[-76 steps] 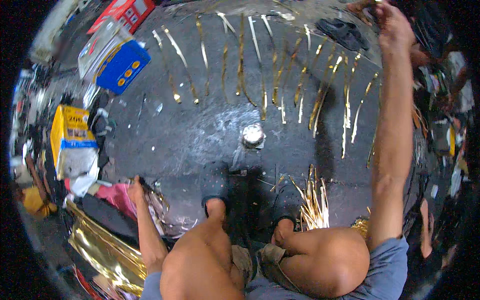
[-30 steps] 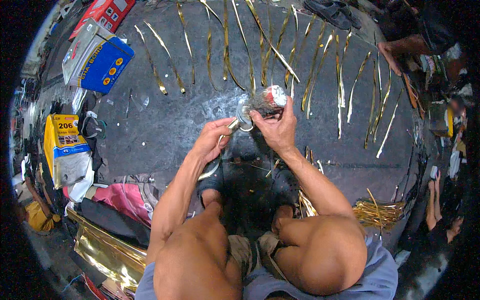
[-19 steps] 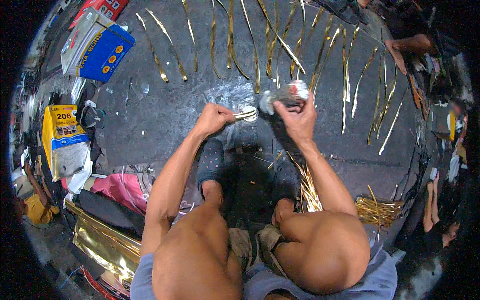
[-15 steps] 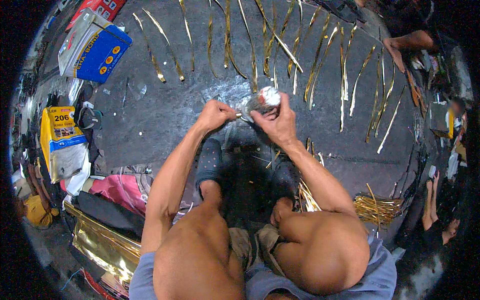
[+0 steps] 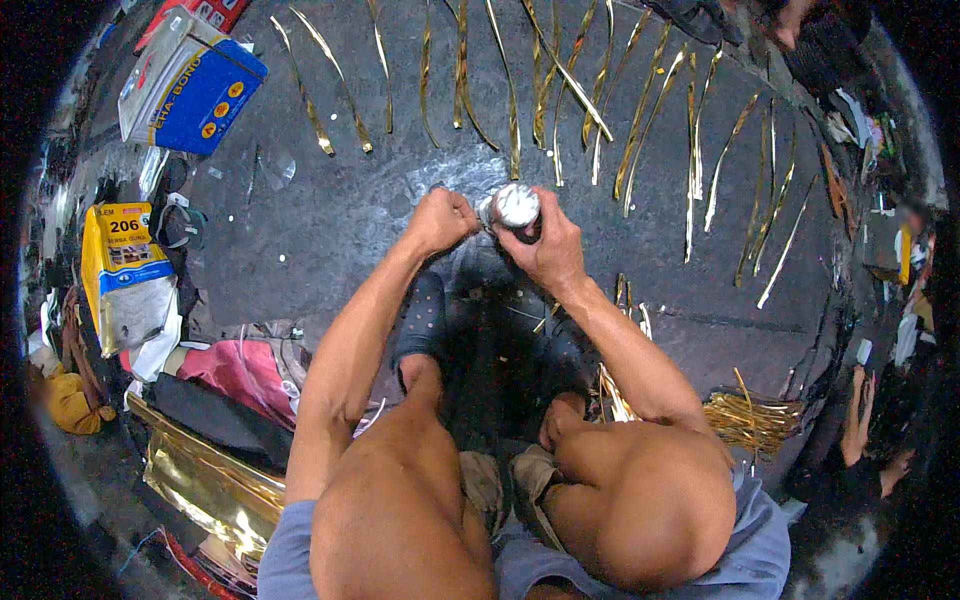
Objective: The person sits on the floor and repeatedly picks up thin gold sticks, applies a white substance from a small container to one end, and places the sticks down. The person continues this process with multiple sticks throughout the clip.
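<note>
I squat over a dark wet floor. My right hand (image 5: pixel 548 250) grips a small round tin with a shiny silver lid (image 5: pixel 517 206), held just above the floor in front of my feet. My left hand (image 5: pixel 440 218) is closed in a fist right beside the tin, touching its left side; whatever it pinches is hidden. Several long gold strips (image 5: pixel 560 95) lie in a row on the floor beyond my hands.
A blue box (image 5: pixel 195 85) and a yellow and white bag (image 5: pixel 125 275) sit at the left. Gold foil sheet (image 5: pixel 205 485) and pink cloth (image 5: pixel 240 365) lie by my left knee. A bundle of gold strips (image 5: pixel 750 420) is at the right. Another person's hand (image 5: pixel 860 420) shows far right.
Both hands came in from the sides to the tin in front of me. The right hand took hold of the tin and the left closed against it.
</note>
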`<state>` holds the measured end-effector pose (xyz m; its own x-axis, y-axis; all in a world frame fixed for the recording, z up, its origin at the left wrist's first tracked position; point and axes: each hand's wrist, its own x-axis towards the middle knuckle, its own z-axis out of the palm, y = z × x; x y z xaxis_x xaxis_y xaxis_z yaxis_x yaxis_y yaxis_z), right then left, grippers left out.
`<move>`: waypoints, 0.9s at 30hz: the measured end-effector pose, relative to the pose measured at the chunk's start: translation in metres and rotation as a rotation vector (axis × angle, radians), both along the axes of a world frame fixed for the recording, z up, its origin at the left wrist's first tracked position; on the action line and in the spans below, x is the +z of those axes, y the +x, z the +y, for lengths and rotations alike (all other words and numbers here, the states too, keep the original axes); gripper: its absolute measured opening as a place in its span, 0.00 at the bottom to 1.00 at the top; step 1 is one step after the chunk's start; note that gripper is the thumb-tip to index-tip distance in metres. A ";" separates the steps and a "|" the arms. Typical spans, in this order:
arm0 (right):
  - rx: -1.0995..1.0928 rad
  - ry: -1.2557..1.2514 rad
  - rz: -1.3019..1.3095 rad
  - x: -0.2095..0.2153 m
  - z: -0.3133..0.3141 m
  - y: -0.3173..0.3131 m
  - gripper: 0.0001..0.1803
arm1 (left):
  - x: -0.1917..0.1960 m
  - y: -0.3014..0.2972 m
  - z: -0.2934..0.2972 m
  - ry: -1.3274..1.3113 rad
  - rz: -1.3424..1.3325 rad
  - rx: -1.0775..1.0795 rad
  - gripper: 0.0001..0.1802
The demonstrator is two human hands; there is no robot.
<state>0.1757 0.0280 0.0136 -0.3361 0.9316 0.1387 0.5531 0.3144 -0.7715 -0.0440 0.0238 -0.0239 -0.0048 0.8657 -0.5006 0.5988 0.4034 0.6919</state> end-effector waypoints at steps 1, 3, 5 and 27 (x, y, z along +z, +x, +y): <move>0.059 0.062 -0.047 -0.004 -0.003 0.000 0.38 | 0.004 -0.001 -0.002 0.064 0.061 -0.028 0.14; 0.172 0.188 -0.151 -0.009 -0.007 0.005 0.43 | 0.014 0.004 -0.007 0.197 0.172 -0.088 0.21; 0.152 0.134 -0.121 -0.012 -0.012 0.010 0.42 | 0.034 0.015 -0.017 0.475 -0.064 -0.074 0.29; -0.289 -0.675 0.360 -0.068 0.028 0.018 0.13 | 0.051 0.044 -0.014 0.547 -0.238 -0.080 0.25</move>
